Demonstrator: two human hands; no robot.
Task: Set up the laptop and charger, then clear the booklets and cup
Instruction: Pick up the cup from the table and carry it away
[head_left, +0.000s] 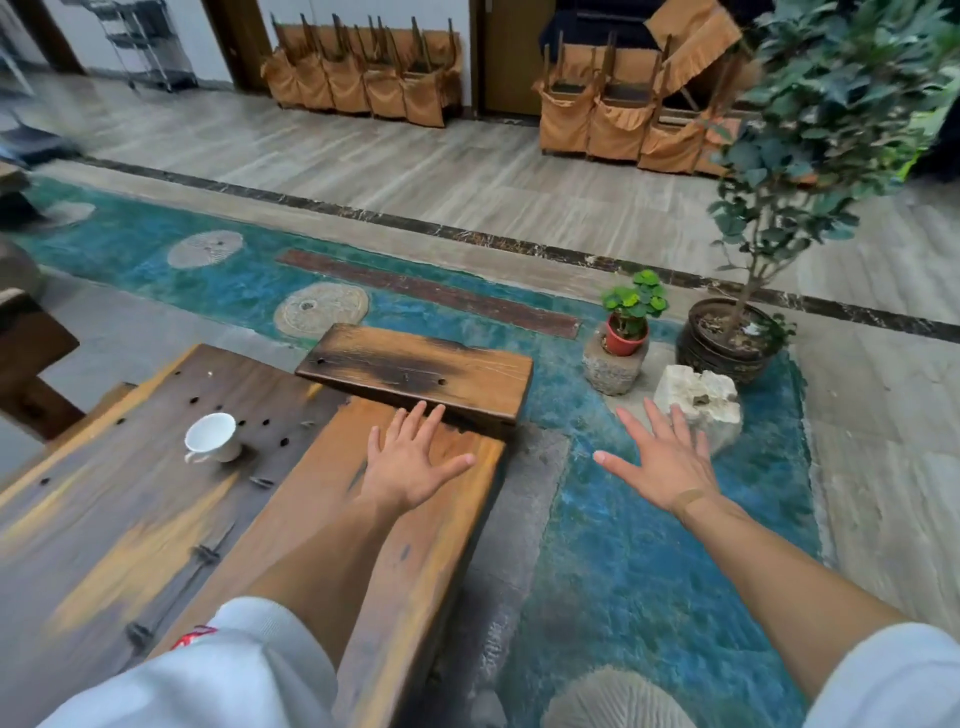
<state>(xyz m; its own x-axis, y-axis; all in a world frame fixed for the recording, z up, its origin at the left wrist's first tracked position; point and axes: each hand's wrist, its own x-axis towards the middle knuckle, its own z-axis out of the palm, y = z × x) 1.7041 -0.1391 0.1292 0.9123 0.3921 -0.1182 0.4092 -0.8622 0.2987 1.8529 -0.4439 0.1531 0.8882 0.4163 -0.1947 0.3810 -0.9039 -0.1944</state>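
A white cup (212, 437) lies tipped on its side on the dark wooden table (104, 509), left of my hands. My left hand (410, 462) is stretched out flat with fingers spread, over the orange plank at the table's right edge, holding nothing. My right hand (662, 460) hovers open with spread fingers past the table's edge, above the blue floor. No laptop, charger or booklets show in this view.
A raised wooden board (415, 369) sits at the table's far right corner. Beyond it stand a small red-potted plant (628, 332) on a stone, a white rock (701, 400) and a large potted tree (727, 338). Stacked covered chairs (363, 78) line the far wall.
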